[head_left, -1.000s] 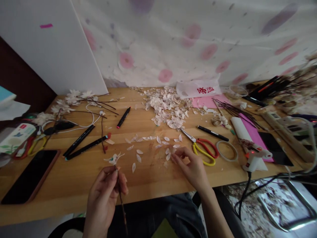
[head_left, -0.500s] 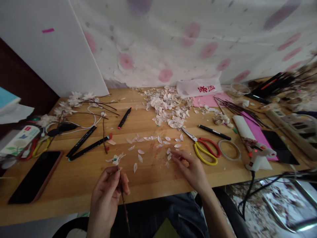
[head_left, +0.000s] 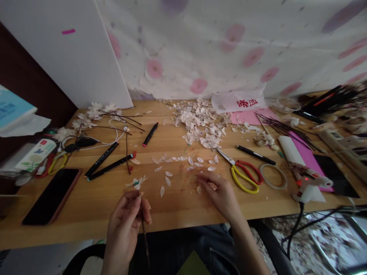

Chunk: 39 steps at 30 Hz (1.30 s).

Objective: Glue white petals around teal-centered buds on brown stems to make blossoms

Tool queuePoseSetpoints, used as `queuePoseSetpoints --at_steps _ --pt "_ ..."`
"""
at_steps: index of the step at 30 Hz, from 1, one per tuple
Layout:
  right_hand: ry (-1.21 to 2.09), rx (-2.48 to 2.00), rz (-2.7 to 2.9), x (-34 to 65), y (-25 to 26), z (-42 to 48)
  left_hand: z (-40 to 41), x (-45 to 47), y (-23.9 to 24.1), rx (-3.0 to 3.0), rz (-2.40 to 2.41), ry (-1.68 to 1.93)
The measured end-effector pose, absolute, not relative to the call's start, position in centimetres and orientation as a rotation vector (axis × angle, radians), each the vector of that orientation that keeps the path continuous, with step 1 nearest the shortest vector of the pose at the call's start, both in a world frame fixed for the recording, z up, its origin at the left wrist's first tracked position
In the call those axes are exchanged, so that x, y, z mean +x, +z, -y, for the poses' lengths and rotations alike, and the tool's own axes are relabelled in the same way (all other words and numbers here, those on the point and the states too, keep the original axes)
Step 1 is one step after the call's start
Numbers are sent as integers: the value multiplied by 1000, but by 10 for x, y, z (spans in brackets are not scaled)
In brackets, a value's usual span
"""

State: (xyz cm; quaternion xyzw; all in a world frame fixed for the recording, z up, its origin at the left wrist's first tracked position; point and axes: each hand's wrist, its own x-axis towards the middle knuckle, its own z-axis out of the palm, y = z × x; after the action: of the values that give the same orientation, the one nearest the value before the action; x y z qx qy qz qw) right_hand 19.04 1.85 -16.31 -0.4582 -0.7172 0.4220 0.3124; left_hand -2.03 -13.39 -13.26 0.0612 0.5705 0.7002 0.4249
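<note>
My left hand (head_left: pixel 126 214) is closed around a thin brown twig (head_left: pixel 145 242), whose lower end hangs past the table edge. At the twig's top, just above my fingers, is a whitish flower (head_left: pixel 137 183) with a spot of green at its centre. My right hand (head_left: pixel 219 193) is low over the tabletop, its fingers curled and fingertips drawn together. Whatever they hold, if anything, is too small to make out. Close beneath that hand lies a pale petal (head_left: pixel 199 189). Other loose petals (head_left: pixel 168 180) are scattered between my hands.
Behind is a heap of petals (head_left: pixel 197 118). Scissors (head_left: pixel 243 173) with red and yellow handles, a tape ring (head_left: pixel 273 176) and a lit glue gun (head_left: pixel 311 185) are to the right. A phone (head_left: pixel 53 196), markers (head_left: pixel 110 167) and twigs with white flowers (head_left: pixel 94 110) are on the left.
The view has swung slightly left, so the table things appear further right. My right fingertips have shifted over the small petals that were beside them. My left hand still holds the twig.
</note>
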Motion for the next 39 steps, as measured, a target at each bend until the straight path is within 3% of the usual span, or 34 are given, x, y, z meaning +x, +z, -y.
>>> queuePoseSetpoints --at_steps 15,28,39 --pt "1425 -1319 1775 179 -164 -40 131 -18 -117 69 -1443 1716" --pt "971 -1517 2139 167 -159 -67 127 -28 -148 122 -1479 1719" --pt "880 -1473 2349 157 -162 -67 122 -31 -156 140 -1487 1719"
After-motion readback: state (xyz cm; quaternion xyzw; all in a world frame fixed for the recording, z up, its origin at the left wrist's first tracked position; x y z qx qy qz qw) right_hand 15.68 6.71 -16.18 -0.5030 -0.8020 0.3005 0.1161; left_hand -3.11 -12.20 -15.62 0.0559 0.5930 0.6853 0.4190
